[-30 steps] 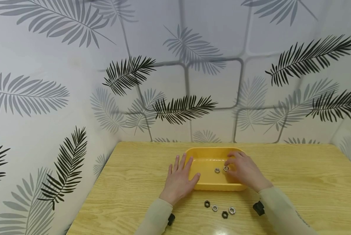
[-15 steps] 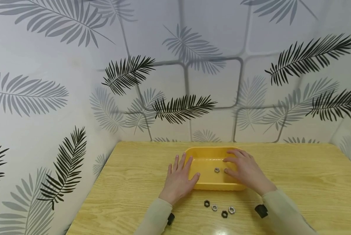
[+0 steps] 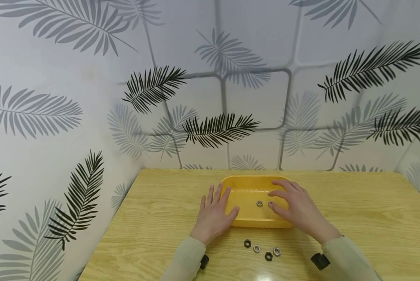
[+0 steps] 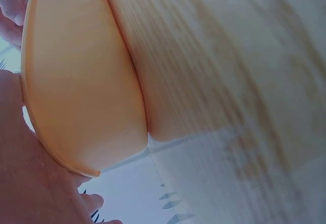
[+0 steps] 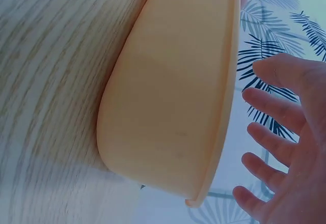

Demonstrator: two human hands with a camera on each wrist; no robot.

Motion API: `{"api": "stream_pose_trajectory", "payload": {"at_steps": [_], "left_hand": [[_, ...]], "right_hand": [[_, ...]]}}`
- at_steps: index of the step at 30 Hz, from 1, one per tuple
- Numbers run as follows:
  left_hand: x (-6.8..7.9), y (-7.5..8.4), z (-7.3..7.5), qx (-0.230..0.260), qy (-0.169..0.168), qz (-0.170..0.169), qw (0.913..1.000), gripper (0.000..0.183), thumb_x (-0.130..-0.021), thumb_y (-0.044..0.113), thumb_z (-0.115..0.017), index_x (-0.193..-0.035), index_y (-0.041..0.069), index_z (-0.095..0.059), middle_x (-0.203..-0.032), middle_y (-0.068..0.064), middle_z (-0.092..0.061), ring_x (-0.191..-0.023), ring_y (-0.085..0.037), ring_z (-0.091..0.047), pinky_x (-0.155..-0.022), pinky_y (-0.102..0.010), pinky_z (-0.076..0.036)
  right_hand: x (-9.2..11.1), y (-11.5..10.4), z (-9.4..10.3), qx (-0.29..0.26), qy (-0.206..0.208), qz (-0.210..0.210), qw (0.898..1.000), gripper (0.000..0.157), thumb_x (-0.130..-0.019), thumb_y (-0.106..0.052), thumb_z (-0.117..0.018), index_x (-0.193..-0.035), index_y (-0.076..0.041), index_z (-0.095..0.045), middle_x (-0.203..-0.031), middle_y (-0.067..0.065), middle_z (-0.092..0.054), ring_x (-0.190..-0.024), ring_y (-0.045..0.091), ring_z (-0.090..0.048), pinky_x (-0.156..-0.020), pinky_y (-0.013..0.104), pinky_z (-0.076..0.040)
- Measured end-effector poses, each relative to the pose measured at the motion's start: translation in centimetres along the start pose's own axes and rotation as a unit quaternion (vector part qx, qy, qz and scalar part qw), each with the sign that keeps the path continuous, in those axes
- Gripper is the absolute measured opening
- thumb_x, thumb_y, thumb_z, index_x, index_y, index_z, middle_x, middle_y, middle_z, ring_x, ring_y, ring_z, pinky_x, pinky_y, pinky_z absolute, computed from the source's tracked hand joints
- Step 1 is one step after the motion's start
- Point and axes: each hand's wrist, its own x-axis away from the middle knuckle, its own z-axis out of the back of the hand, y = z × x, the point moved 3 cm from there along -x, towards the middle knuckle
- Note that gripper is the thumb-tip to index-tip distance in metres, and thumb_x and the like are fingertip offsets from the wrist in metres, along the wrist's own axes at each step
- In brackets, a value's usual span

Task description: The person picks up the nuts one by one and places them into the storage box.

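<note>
A yellow plastic tray (image 3: 255,223) stands on the wooden table. Two silver hex nuts lie on its floor: one nut (image 3: 260,203) in full view, the other nut (image 3: 270,204) partly covered by my right thumb. My left hand (image 3: 215,218) rests on the tray's left end with fingers spread, and in the left wrist view it lies along the rim (image 4: 61,165). Over the tray's right end is my right hand (image 3: 299,207), its fingers apart and holding nothing. The right wrist view shows those fingers (image 5: 272,107) separated, clear of the tray wall (image 5: 163,91).
In front of the tray several nuts lie on the table: a black nut (image 3: 247,243), a small silver nut (image 3: 257,248), another black nut (image 3: 268,256) and a larger silver nut (image 3: 277,251). A leaf-patterned wall (image 3: 202,97) rises behind the table.
My right hand's fingers have spread away from the right-hand nut in the tray. That hand has drawn back a little to the right. The left hand has stayed in place.
</note>
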Motion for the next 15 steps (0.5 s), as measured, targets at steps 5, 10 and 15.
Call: {"api": "stream_pose_trajectory", "payload": {"at_steps": [5, 10, 15], "left_hand": [[0.1, 0.0, 0.0, 0.008, 0.001, 0.001, 1.0000, 0.070, -0.100, 0.057, -0.040, -0.158, 0.021, -0.026, -0.164, -0.006, -0.012, -0.150, -0.031, -0.004, -0.114, -0.060, -0.013], [0.0, -0.1, -0.2, 0.009, 0.005, -0.002, 0.9999, 0.070, -0.100, 0.058, -0.040, -0.158, 0.021, -0.027, -0.164, -0.006, -0.012, -0.150, -0.032, -0.004, -0.114, -0.060, -0.013], [0.0, -0.1, -0.1, 0.014, 0.006, -0.004, 0.9999, 0.070, -0.100, 0.057, -0.040, -0.158, 0.021, -0.026, -0.164, -0.006, -0.011, -0.150, -0.031, -0.002, -0.114, -0.060, -0.011]], "right_hand": [[0.4, -0.7, 0.5, 0.000, -0.001, -0.003, 1.000, 0.028, -0.091, -0.030, -0.071, -0.113, -0.013, -0.073, -0.141, 0.012, -0.051, -0.128, 0.036, -0.043, -0.098, 0.065, -0.032], [0.8, -1.6, 1.1, -0.003, 0.007, 0.006, 1.000, 0.027, -0.090, -0.028, -0.072, -0.113, -0.014, -0.073, -0.140, 0.011, -0.051, -0.129, 0.037, -0.042, -0.098, 0.065, -0.031], [1.1, -2.1, 1.7, -0.001, 0.016, 0.022, 1.000, 0.029, -0.088, -0.028, -0.074, -0.114, -0.015, -0.073, -0.139, 0.011, -0.052, -0.131, 0.040, -0.040, -0.098, 0.067, -0.030]]}}
